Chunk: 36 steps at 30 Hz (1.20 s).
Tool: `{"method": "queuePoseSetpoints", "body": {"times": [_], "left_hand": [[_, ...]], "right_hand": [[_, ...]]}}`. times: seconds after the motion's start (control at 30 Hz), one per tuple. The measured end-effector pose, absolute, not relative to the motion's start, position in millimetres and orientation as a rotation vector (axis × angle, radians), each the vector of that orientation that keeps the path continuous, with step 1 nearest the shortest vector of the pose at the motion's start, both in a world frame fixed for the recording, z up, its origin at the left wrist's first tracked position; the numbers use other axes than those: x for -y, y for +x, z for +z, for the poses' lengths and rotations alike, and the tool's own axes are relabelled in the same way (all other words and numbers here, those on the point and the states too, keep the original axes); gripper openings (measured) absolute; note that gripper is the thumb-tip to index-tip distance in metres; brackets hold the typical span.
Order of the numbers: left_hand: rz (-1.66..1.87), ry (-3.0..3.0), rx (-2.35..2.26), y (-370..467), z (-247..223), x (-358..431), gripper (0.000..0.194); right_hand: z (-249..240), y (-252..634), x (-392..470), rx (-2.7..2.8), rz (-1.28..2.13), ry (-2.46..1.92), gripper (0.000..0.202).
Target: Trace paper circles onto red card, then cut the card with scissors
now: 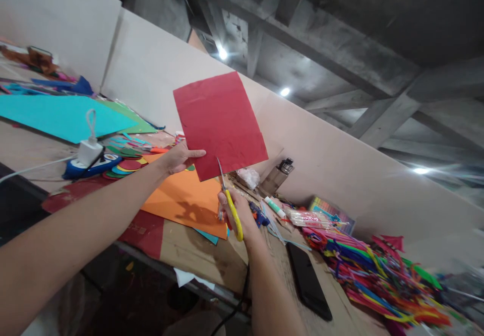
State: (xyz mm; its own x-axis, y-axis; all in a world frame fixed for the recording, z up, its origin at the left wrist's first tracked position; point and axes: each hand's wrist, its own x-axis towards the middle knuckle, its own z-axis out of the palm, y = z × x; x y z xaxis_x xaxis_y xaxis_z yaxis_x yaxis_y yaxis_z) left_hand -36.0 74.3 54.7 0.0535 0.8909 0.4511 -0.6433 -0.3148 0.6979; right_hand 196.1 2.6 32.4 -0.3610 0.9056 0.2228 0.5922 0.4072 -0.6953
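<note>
Above table, unmarked red paper

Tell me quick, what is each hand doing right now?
Left hand: closed on the lower left edge of the red rectangular paper sheet.
Right hand: closed on the yellow-handled metal scissors.

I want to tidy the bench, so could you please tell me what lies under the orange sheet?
Under the orange paper sheet a teal paper corner pokes out at its lower edge, on the wooden table. Anything else beneath is covered.
</note>
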Motion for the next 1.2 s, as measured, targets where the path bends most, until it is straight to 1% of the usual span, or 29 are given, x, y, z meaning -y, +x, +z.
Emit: {"method": "queuePoseSetpoints", "body": {"times": [0.23, 0.47, 0.87, 1.07, 1.2], "left_hand": [[1.590, 1.045, -0.346, -35.9, 53.7, -76.3, 0.044], [1.553, 1.030, -0.353, -36.6, 51.7, -80.0, 0.049], [1.549, 1.043, -0.402, -38.7, 54.2, -76.9, 0.050], [1.549, 1.065, -0.401, -40.6, 50.8, -80.6, 0.045], [1.497, 1.102, -0.422, -39.1, 49.5, -79.4, 0.053]], "right_hand": [[32.5, 196.0, -2.8, 2.083, 0.713, -1.258, 0.051], [31.1, 198.4, -1.6, 2.073, 0.776, -1.225, 0.046], [41.8, 192.7, 6.3, 1.985, 0.893, -1.281, 0.045], [39.6, 194.7, 5.9, 2.021, 0.849, -1.273, 0.046], [36.6, 194.9, 3.8, 2.067, 0.768, -1.243, 0.045]]}}
